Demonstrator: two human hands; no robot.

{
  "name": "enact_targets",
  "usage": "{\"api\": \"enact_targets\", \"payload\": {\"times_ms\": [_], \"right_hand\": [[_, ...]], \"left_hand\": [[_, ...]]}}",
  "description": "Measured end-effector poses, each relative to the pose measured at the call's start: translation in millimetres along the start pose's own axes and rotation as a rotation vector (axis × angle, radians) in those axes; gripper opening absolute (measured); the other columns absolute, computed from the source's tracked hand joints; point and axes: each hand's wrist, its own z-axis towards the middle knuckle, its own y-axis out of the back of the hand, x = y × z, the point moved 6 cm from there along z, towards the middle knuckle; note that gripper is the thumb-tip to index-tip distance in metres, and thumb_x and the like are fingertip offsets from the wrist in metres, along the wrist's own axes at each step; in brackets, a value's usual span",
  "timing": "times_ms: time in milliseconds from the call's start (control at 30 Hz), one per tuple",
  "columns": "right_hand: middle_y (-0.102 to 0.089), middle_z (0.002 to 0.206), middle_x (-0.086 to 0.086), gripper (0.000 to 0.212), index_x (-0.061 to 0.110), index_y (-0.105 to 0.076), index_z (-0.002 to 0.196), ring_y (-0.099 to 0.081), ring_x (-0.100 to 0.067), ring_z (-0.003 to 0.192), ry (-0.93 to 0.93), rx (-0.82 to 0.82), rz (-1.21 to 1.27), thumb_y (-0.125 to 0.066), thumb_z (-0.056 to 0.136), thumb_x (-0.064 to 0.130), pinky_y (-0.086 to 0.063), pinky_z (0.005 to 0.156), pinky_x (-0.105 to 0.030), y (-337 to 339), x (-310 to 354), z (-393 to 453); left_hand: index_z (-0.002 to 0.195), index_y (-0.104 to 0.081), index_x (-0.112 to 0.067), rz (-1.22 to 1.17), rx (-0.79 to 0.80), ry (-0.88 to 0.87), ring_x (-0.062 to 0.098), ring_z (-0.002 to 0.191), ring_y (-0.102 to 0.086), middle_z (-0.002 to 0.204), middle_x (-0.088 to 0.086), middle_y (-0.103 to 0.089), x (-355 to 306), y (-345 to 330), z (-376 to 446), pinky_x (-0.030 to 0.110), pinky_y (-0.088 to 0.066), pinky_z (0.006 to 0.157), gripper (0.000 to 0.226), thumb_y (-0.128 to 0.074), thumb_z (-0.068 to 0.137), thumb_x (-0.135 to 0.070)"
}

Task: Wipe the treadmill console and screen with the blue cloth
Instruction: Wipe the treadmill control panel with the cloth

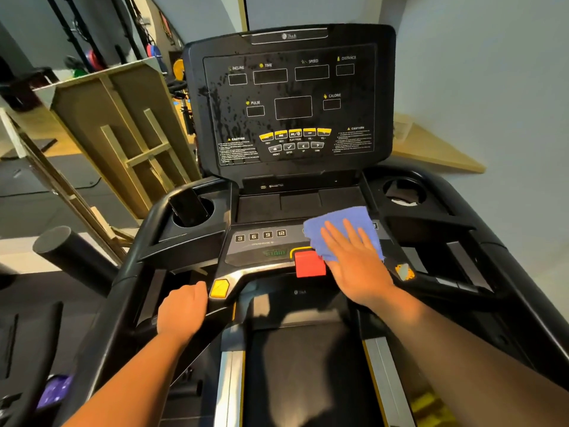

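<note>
Down near the bottom, the left hand point(181, 308) curls around the black handrail point(132, 263), right beside a yellow button point(219, 288). A bit farther up, the right hand point(354, 260) lies flat with fingers spread, pressing the blue cloth point(341, 231) onto the right part of the button panel point(261, 245). The cloth touches the red stop button point(309, 264) and hides some keys under it. That could go wrong: a hard push might press a key or knock the red button, and the belt point(308, 365) could start. Farther back stands the big dark screen point(291, 103). It has wet spots and drips on it, mostly on the left side. If they run down into the little buttons, that may hurt the machine, so I think it needs wiping soon.
</note>
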Motion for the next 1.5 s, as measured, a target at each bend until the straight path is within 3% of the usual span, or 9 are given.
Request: {"api": "enact_targets", "payload": {"times_ms": [300,433,567,833,933,1000,1133,1300,1500], "right_hand": [[-0.036,0.160,-0.003,0.062,0.016,-0.034,0.153,-0.022,-0.025,0.151,-0.095,-0.079,-0.118,-0.028,0.096,0.039,-0.015,0.121,-0.043,3.9,-54.9,-46.3],[-0.012,0.167,-0.004,0.061,0.017,-0.017,0.159,-0.004,-0.029,0.154,-0.326,-0.141,-0.050,-0.036,0.104,0.037,-0.005,0.123,-0.047,8.0,-24.4,-10.5],[-0.002,0.168,0.000,0.067,0.022,-0.004,0.159,0.007,-0.028,0.154,-0.101,-0.084,-0.078,-0.038,0.104,0.038,0.006,0.122,-0.043,-4.7,10.4,-1.5],[-0.043,0.154,-0.005,0.078,0.013,-0.041,0.148,-0.008,-0.021,0.152,0.087,-0.051,-0.074,-0.072,0.077,0.018,-0.001,0.118,-0.038,-20.1,-4.6,-47.0],[-0.039,0.152,0.005,0.053,0.023,-0.044,0.147,-0.006,0.002,0.150,-0.044,-0.213,0.244,-0.057,0.096,0.015,0.000,0.120,-0.021,-1.6,4.3,-52.1],[-0.048,0.144,0.011,0.035,0.034,-0.051,0.136,-0.035,-0.004,0.140,-0.239,-0.247,0.570,-0.048,0.105,0.020,-0.020,0.117,-0.021,22.7,11.1,-52.6],[-0.067,0.096,-0.005,0.027,0.023,-0.066,0.089,-0.059,-0.016,0.084,-0.639,-0.377,1.026,-0.046,0.105,0.025,-0.043,0.073,-0.024,60.7,7.9,-40.1],[-0.069,0.095,-0.006,0.022,0.016,-0.066,0.096,-0.065,-0.028,0.093,-0.815,-0.440,1.497,-0.059,0.096,0.037,-0.051,0.095,-0.050,68.7,12.1,-24.1],[-0.078,0.095,0.000,0.052,0.017,-0.072,0.115,-0.072,-0.020,0.095,-0.735,-0.489,1.813,-0.080,0.073,0.047,-0.053,0.092,-0.044,66.1,3.8,2.5]], "left_hand": [[0.114,-0.053,-0.010,0.014,0.002,-0.024,0.019,0.072,-0.053,0.103,0.010,-0.068,-2.3,1.1,-1.7,0.028,-0.037,0.062,0.019,-0.046,0.097,-0.015],[0.116,-0.053,-0.010,0.014,0.002,-0.014,0.019,0.072,-0.052,0.103,0.010,-0.068,-2.0,2.0,-1.6,0.027,-0.037,0.062,0.020,-0.046,0.098,-0.015],[0.117,-0.051,-0.013,0.028,-0.003,-0.014,0.015,0.073,-0.047,0.107,0.007,-0.066,-3.1,3.7,-2.4,0.026,-0.036,0.064,0.020,-0.043,0.099,-0.017],[0.110,-0.051,-0.014,-0.049,-0.015,-0.025,0.014,0.068,-0.048,0.098,0.004,-0.067,0.0,0.3,-2.0,0.025,-0.040,0.061,0.013,-0.048,0.098,-0.018],[0.109,-0.049,-0.016,-0.254,0.005,0.013,0.020,0.078,-0.059,0.103,0.005,-0.067,2.5,-0.5,-0.8,0.030,-0.046,0.067,0.012,-0.042,0.100,-0.020],[0.092,-0.054,-0.017,-0.463,-0.034,0.051,0.020,0.076,-0.061,0.093,0.004,-0.068,8.0,1.4,1.9,0.031,-0.045,0.066,0.020,-0.038,0.102,-0.025],[0.078,-0.066,-0.022,-0.829,-0.126,0.091,0.013,0.075,-0.064,0.078,-0.004,-0.070,18.0,9.2,11.8,0.037,-0.052,0.073,0.038,-0.039,0.101,-0.036],[0.096,-0.072,-0.030,-0.870,-0.320,-0.031,0.008,0.093,-0.059,0.095,-0.015,-0.070,21.2,47.9,32.1,0.033,-0.049,0.084,0.025,-0.047,0.099,-0.027],[0.120,-0.063,-0.022,-0.797,-0.385,-0.033,0.017,0.109,-0.055,0.116,-0.003,-0.064,25.5,64.0,73.4,0.042,-0.052,0.095,0.027,-0.058,0.094,-0.027]]}}
